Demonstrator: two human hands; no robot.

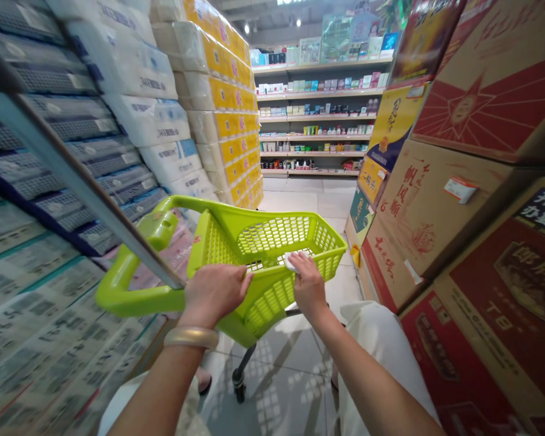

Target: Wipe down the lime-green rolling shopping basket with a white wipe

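A lime-green plastic shopping cart (272,303) stands sideways in front of me, its lattice basket to the right and its looped handle to the left. My left hand (218,290), with a gold-coloured bangle at the wrist, is closed over the near rim of the basket, close to the handle. Pressed to the same rim farther right, my right hand (307,278) holds a small white cloth or tissue (291,262) under its fingers. Few things show through the basket's holes apart from the floor. A slanting metal pole (95,181) crosses the upper left and ends beside my left hand.
Packs of tissue paper (227,103) are stacked high on the left, beside blue-grey packages (95,157). Cardboard cartons (440,206) rise close on my right. Shelves of small goods (318,115) stand across the far end of the tiled aisle (300,197). A cart wheel (238,387) rests near my feet.
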